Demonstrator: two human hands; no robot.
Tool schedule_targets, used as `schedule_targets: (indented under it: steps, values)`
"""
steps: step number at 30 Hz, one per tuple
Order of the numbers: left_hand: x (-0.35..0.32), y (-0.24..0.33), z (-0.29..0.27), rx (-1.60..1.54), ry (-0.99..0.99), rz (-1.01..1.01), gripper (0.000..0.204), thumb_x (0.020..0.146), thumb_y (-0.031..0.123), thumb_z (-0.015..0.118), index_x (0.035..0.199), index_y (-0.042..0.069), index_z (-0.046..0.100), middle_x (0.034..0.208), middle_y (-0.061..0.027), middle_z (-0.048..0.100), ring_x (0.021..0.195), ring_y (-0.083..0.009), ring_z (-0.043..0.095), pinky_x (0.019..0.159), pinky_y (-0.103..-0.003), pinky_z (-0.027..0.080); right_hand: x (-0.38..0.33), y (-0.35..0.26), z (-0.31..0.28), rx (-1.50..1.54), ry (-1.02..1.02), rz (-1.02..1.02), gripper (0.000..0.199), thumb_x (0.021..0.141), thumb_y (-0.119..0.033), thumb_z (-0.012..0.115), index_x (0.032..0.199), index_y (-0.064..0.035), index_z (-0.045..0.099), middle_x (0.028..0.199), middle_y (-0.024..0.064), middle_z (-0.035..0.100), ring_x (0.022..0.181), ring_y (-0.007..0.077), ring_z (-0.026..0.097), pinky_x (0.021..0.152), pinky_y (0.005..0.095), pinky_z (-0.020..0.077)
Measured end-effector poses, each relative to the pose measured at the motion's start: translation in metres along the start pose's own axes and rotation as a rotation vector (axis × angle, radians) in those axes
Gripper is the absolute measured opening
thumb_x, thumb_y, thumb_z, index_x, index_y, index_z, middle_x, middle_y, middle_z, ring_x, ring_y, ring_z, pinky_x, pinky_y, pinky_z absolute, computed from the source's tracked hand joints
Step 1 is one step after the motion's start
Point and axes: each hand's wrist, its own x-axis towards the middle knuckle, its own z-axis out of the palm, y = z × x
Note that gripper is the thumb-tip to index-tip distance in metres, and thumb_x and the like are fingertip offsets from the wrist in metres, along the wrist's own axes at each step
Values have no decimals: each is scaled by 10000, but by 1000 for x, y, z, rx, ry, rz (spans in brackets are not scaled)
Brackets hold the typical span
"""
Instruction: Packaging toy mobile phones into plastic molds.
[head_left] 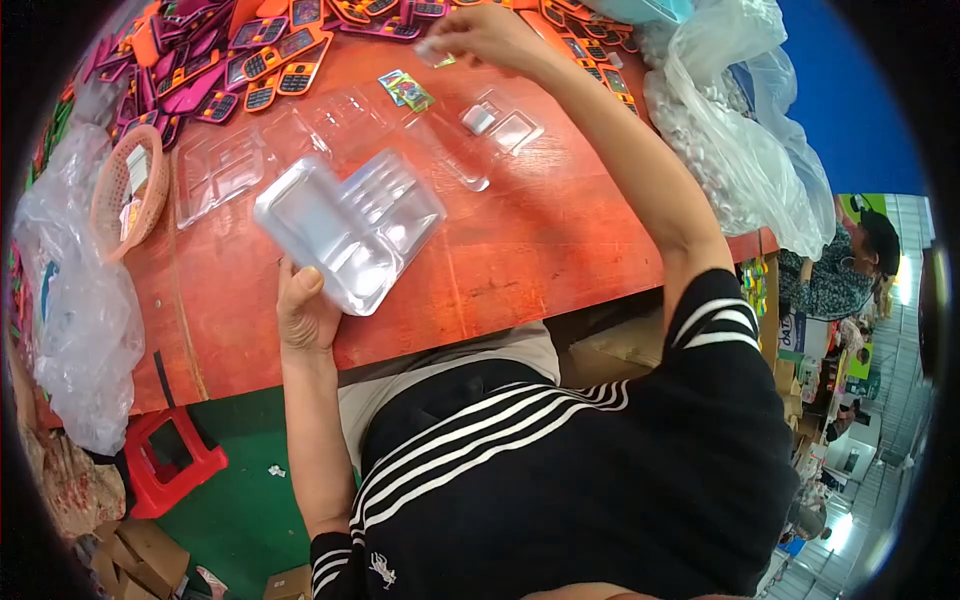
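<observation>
Clear plastic is what it's all about here, head view being the only one: a shiny moulded tray [365, 265] is up over the near part of the red table [570, 240], held by the left hand [312, 312]. That hand has it pinched by the near-left edge, thumb on the side facing up. It's a bit blurred, but the long axis of the nearest section slants from far left to near right, with another ribbed section sticking out on its far-right side.

The right hand [490, 42] is way out at the far side, arm stretched, fingers curled down by the heap of orange and purple toy phones [280, 60]. There's a small clear piece [432, 54] right at its fingertips, but too smeared to tell if it's gripped or just touched.

For me the relation that counts is the gap between hands: tray well apart from the right hand, lying toward the body and to the left of it. The small colourful cards [405, 90] sit roughly between the two, clearly nearer the right hand, with more empty clear trays [220, 175] flat on the table to the left
</observation>
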Motion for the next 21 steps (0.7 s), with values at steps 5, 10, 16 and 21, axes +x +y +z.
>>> schedule_targets:
  steps: [5, 10, 16, 21]
  values:
    - [1, 1, -1, 32, -12, -3, 787, 599, 256, 711, 1237, -54, 369, 1143, -130, 511, 1062, -248, 524, 936, -364, 411, -68, 18, -12, -8, 32, 135, 207, 779, -203, 654, 899, -36, 629, 754, 24, 627, 629, 77, 557, 531, 230, 448]
    - [3, -1, 1, 40, -5, 12, 785, 603, 263, 710, 1234, -57, 371, 1145, -132, 509, 1065, -252, 523, 942, -367, 406, -80, 32, -4, -187, 136, 34, 233, 708, -189, 678, 825, 8, 641, 726, 83, 651, 619, 147, 612, 573, 281, 484]
    - [2, -1, 1, 54, 2, 10, 786, 605, 264, 713, 1236, -55, 369, 1151, -133, 508, 1069, -256, 522, 948, -370, 401, -79, 32, 1, 60, -16, 210, 160, 728, -129, 676, 789, 10, 624, 660, 44, 612, 562, 89, 551, 511, 239, 440]
    - [1, 0, 0, 49, -10, 11, 787, 604, 264, 715, 1234, -57, 370, 1150, -136, 509, 1068, -256, 524, 944, -371, 405, -80, 38, 10, 21, -28, 298, 187, 685, -165, 688, 776, -8, 642, 679, 65, 631, 576, 124, 579, 541, 264, 458]
